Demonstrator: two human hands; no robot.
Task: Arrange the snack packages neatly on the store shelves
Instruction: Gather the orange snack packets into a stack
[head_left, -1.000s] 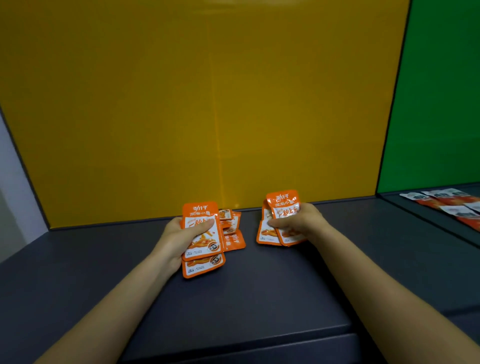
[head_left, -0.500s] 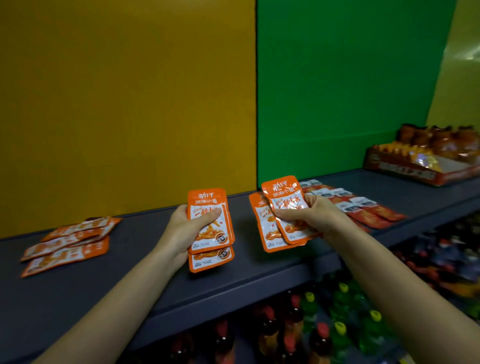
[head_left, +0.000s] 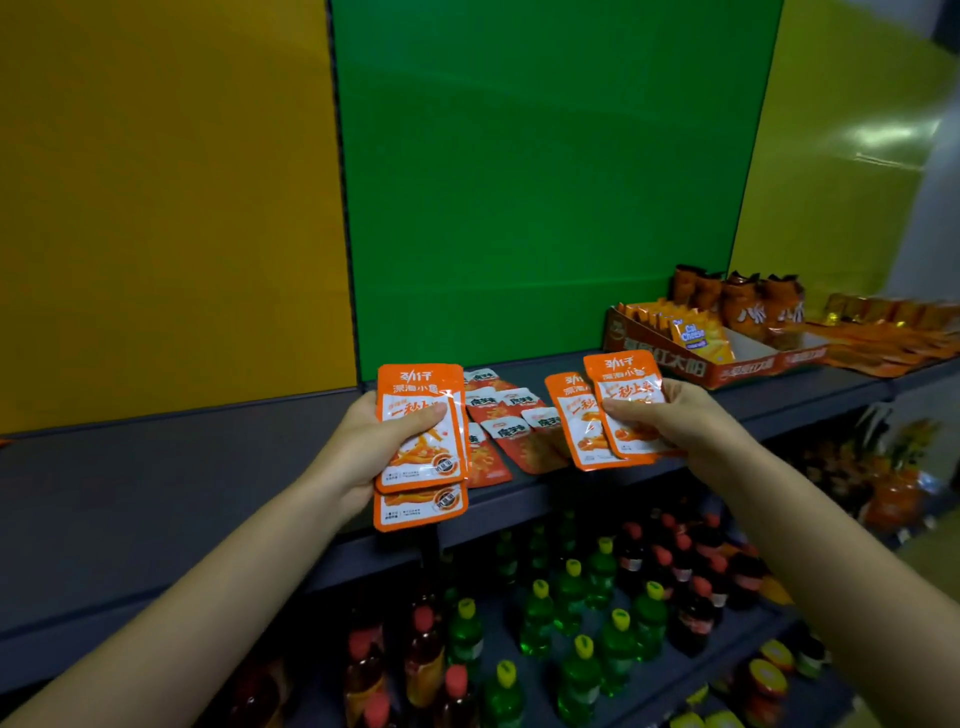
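My left hand (head_left: 363, 449) had its thumb clamped over an orange stack (head_left: 422, 431) of snack packets, and my right hand (head_left: 680, 423) pinched an orange pair (head_left: 613, 415). Both were held over the front of the grey shelf (head_left: 156, 493), either side of the red packets (head_left: 511, 423) lying flat on it.

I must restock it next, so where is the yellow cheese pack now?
In the head view, the cheese pack sits in the red tray on the shelf, at the right, beyond the right hand and just left of the dark orange bags.
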